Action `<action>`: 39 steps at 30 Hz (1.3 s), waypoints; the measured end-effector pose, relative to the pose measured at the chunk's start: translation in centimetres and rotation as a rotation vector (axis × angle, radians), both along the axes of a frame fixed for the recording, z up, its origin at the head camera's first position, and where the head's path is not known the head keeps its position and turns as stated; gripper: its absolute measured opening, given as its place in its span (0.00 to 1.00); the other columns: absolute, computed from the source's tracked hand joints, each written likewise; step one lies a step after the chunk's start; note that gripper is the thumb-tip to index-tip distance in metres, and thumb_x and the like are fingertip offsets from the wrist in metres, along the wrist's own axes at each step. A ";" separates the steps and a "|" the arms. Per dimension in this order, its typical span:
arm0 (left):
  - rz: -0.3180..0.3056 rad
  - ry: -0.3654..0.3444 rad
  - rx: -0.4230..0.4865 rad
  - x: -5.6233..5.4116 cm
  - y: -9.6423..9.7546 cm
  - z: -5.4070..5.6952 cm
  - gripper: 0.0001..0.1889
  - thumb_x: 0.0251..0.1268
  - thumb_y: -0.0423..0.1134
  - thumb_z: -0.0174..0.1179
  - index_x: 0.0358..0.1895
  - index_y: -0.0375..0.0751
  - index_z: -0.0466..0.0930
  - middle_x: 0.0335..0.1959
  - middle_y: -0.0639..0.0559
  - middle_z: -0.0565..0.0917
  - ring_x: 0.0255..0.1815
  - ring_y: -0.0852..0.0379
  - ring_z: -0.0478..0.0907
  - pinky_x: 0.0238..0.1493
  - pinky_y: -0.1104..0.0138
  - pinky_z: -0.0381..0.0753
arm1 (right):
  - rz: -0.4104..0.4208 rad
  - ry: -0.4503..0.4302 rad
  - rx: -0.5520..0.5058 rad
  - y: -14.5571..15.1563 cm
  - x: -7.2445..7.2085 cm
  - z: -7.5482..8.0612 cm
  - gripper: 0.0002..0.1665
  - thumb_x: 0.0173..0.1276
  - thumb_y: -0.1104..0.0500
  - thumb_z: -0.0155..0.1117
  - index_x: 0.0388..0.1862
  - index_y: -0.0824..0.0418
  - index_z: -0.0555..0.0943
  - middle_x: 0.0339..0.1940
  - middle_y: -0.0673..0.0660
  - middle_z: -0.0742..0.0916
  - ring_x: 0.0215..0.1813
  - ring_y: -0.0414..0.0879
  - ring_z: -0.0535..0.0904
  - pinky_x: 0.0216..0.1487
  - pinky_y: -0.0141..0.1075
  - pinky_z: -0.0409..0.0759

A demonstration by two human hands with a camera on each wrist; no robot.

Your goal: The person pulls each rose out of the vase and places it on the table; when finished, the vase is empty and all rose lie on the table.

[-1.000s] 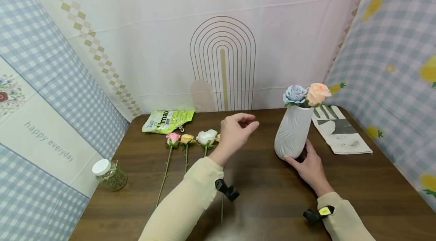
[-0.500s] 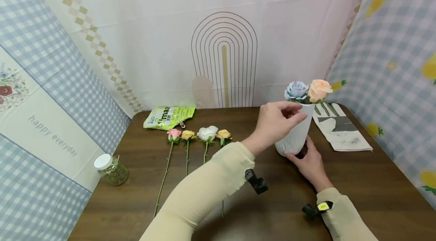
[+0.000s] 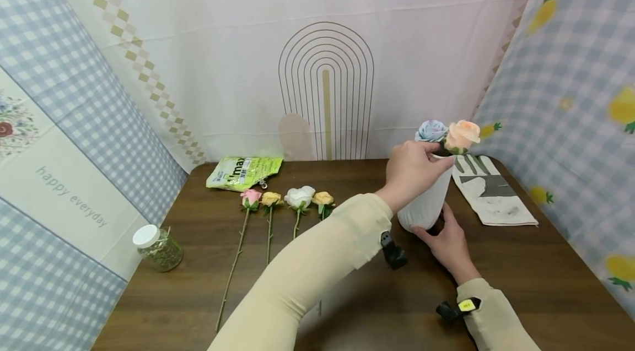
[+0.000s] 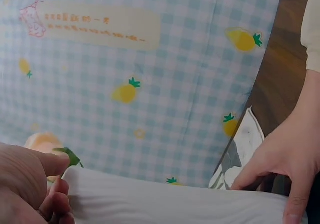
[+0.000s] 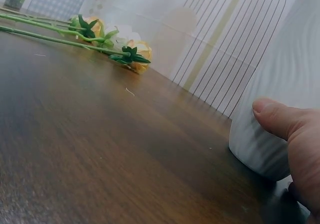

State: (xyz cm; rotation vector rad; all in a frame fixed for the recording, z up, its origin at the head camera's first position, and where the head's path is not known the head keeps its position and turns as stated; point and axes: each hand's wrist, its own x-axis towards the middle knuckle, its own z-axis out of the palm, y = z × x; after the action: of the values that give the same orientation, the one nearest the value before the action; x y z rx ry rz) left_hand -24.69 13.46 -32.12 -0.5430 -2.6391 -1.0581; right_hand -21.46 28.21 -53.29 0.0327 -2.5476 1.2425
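A white ribbed vase (image 3: 421,205) stands at the right of the table, with a blue rose (image 3: 431,130) and a peach rose (image 3: 462,136) in its mouth. My left hand (image 3: 414,169) grips the vase's upper end, thumb in front, just under the roses. In the left wrist view its curled fingers (image 4: 59,204) lie at the rim, close by the peach rose's green leaves (image 4: 71,156). Low down, my right hand (image 3: 448,243) holds the vase near its base. The thumb (image 5: 272,116) presses on the ribbed side in the right wrist view.
Pink (image 3: 250,198), yellow (image 3: 271,199), white (image 3: 300,196) and another yellow rose (image 3: 323,199) lie in a row, some stems hidden by my left sleeve. A green pouch (image 3: 243,173) lies behind them, a lidded jar (image 3: 161,249) far left, a glove (image 3: 496,191) at the right.
My left hand has swung right from above the row of roses to the top of the vase, covering part of the blue rose. The right hand has stayed at the vase's base.
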 end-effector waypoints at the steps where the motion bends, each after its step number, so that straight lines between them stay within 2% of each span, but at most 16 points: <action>1: 0.016 -0.004 -0.027 0.0 0.2 0.1 0.19 0.56 0.61 0.65 0.49 0.62 0.85 0.26 0.71 0.84 0.25 0.75 0.75 0.20 0.79 0.69 | -0.002 -0.005 0.003 0.0 0.0 0.0 0.58 0.58 0.42 0.71 0.78 0.55 0.48 0.63 0.68 0.72 0.62 0.63 0.69 0.54 0.58 0.69; 5: 0.056 -0.009 -0.113 0.0 1.1 0.5 0.18 0.54 0.66 0.63 0.47 0.71 0.84 0.28 0.73 0.83 0.27 0.71 0.76 0.17 0.75 0.68 | -0.001 -0.019 0.012 0.1 0.1 0.1 0.58 0.59 0.41 0.71 0.78 0.54 0.48 0.63 0.67 0.72 0.61 0.63 0.69 0.54 0.59 0.69; 8: 0.082 -0.014 -0.141 0.0 1.7 0.7 0.15 0.52 0.67 0.63 0.43 0.74 0.85 0.27 0.74 0.83 0.25 0.72 0.74 0.16 0.74 0.67 | 0.004 -0.015 0.013 0.1 0.0 0.1 0.58 0.59 0.41 0.71 0.78 0.53 0.48 0.62 0.66 0.72 0.61 0.62 0.69 0.53 0.59 0.69; 12: 0.129 -0.034 -0.129 0.2 2.1 0.9 0.14 0.51 0.67 0.65 0.40 0.74 0.85 0.29 0.76 0.82 0.25 0.73 0.74 0.15 0.74 0.67 | 0.006 0.000 0.007 0.1 0.0 0.0 0.57 0.58 0.42 0.71 0.77 0.54 0.50 0.61 0.65 0.73 0.60 0.61 0.70 0.53 0.57 0.69; 16: 0.150 -0.052 -0.113 0.3 2.4 0.9 0.10 0.52 0.64 0.67 0.37 0.74 0.86 0.29 0.77 0.82 0.24 0.74 0.73 0.16 0.74 0.67 | -0.004 0.002 0.005 0.1 0.0 -0.1 0.57 0.59 0.42 0.71 0.77 0.55 0.50 0.62 0.66 0.73 0.60 0.61 0.70 0.53 0.57 0.69; 21: 0.137 -0.023 -0.089 0.4 2.3 0.7 0.08 0.54 0.60 0.67 0.36 0.71 0.85 0.28 0.76 0.81 0.22 0.75 0.72 0.16 0.75 0.67 | 0.003 -0.012 -0.008 0.1 0.0 -0.1 0.58 0.59 0.40 0.70 0.78 0.53 0.47 0.63 0.66 0.72 0.61 0.62 0.69 0.54 0.59 0.69; 26: 0.095 0.009 -0.004 0.4 2.1 0.3 0.08 0.56 0.56 0.68 0.40 0.70 0.85 0.32 0.77 0.82 0.22 0.78 0.71 0.17 0.78 0.66 | 0.014 -0.006 -0.011 0.0 0.0 -0.1 0.58 0.59 0.41 0.70 0.78 0.53 0.48 0.62 0.66 0.73 0.61 0.61 0.70 0.53 0.58 0.70; 31: 0.069 0.071 0.075 0.3 2.2 0.0 0.08 0.57 0.53 0.69 0.41 0.69 0.86 0.28 0.76 0.80 0.21 0.78 0.68 0.17 0.79 0.65 | 0.015 -0.001 -0.008 -0.1 0.0 -0.1 0.57 0.59 0.41 0.70 0.78 0.53 0.49 0.61 0.65 0.74 0.60 0.61 0.71 0.52 0.57 0.70; 35: 0.064 0.115 0.096 0.3 2.4 -0.1 0.08 0.56 0.52 0.69 0.39 0.68 0.86 0.31 0.76 0.81 0.21 0.79 0.68 0.17 0.80 0.65 | 0.014 -0.001 -0.007 0.0 0.0 -0.1 0.57 0.59 0.41 0.71 0.77 0.53 0.50 0.62 0.65 0.74 0.61 0.61 0.70 0.54 0.57 0.69; 39: 0.045 0.119 0.108 0.0 2.4 -0.2 0.07 0.56 0.52 0.69 0.39 0.66 0.86 0.32 0.77 0.83 0.23 0.81 0.71 0.20 0.82 0.66 | 0.013 -0.002 -0.004 0.1 0.0 -0.1 0.57 0.58 0.41 0.71 0.78 0.53 0.49 0.62 0.65 0.74 0.60 0.61 0.70 0.53 0.57 0.70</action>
State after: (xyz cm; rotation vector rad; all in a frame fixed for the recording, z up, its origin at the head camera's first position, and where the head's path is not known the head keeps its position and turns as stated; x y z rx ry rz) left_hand -24.65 15.90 -32.33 -0.5052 -2.4640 -1.1110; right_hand -21.48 28.26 -53.41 0.0481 -2.5505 1.2527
